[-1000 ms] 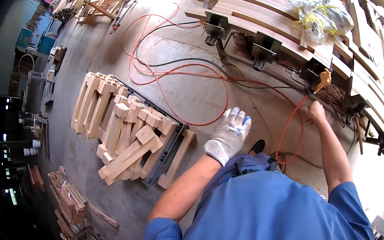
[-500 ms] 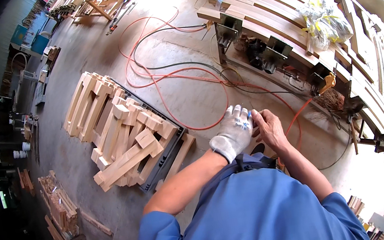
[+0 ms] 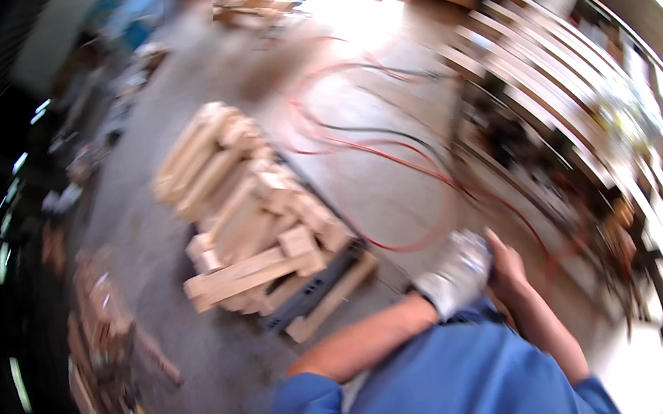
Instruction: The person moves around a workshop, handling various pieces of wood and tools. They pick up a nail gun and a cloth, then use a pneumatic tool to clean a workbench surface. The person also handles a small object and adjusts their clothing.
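Note:
My left hand point(image 3: 458, 272) wears a whitish work glove and is held in front of my waist. My bare right hand point(image 3: 505, 260) meets it on the right, its thumb side against the glove's finger end. Motion smears the fingers of both hands, so whether anything small is between them cannot be made out. To the left of my hands lies a stack of pale wooden pieces point(image 3: 253, 218), several of them with a block at one end. The stack rests on a dark grey pallet point(image 3: 315, 290) on the floor.
Red hose point(image 3: 405, 245) and a dark hose point(image 3: 371, 127) loop over the concrete floor ahead. A clamping bench on the right carries long wooden boards point(image 3: 532, 69) and a clear plastic bundle point(image 3: 620, 120). More wood pieces point(image 3: 104, 307) lie at the left.
The view has swung left and blurred, so the stack, the hoses and the bench now sit further right. My hands are still together in front of my waist.

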`<state>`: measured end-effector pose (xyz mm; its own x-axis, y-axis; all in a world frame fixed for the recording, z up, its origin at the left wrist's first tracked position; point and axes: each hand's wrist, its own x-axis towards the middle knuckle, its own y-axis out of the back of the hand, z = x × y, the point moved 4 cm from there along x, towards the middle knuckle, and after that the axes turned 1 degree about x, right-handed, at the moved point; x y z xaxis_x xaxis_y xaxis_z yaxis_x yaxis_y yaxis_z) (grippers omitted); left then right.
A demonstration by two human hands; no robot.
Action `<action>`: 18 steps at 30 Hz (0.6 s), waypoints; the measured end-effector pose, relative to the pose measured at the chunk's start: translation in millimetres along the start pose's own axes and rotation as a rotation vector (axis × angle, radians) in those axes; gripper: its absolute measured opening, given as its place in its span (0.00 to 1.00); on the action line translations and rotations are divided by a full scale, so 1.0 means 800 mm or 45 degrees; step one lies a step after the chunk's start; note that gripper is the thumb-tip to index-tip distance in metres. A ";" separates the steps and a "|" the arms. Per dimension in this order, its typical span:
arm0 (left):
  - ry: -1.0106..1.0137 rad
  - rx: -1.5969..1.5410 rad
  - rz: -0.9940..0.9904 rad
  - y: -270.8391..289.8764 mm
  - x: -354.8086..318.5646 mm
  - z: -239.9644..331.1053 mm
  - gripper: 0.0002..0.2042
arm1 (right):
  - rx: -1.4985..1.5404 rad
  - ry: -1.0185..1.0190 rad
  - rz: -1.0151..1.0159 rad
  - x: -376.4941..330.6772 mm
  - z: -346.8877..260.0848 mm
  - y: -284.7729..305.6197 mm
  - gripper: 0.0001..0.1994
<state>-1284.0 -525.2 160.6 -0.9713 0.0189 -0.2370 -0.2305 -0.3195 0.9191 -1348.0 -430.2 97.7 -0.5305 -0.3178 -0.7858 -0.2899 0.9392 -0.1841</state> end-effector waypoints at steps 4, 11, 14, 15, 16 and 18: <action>-0.063 0.106 0.535 -0.029 -0.003 0.005 0.22 | -0.133 0.040 -0.251 0.042 -0.003 0.023 0.17; 0.118 -0.262 0.241 0.005 0.003 0.025 0.32 | -0.209 0.026 -0.266 0.134 -0.024 0.070 0.15; 0.104 -0.214 0.300 -0.004 0.013 0.028 0.31 | -0.277 -0.114 -0.754 0.115 -0.036 0.047 0.19; 0.043 -0.174 0.413 -0.005 0.011 0.030 0.30 | -0.237 -0.197 -0.774 0.089 -0.048 0.031 0.20; -0.019 -0.134 0.527 -0.005 0.008 0.034 0.29 | -0.198 -0.280 -0.790 0.057 -0.062 0.011 0.21; -0.014 -0.145 0.455 0.009 0.007 0.042 0.26 | -0.300 -0.284 -0.875 0.054 -0.069 0.009 0.23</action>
<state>-1293.4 -495.8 176.4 -0.9901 -0.1025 0.0963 0.1303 -0.4111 0.9023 -1417.1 -444.0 94.9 -0.0028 -0.7641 -0.6451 -0.6729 0.4786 -0.5640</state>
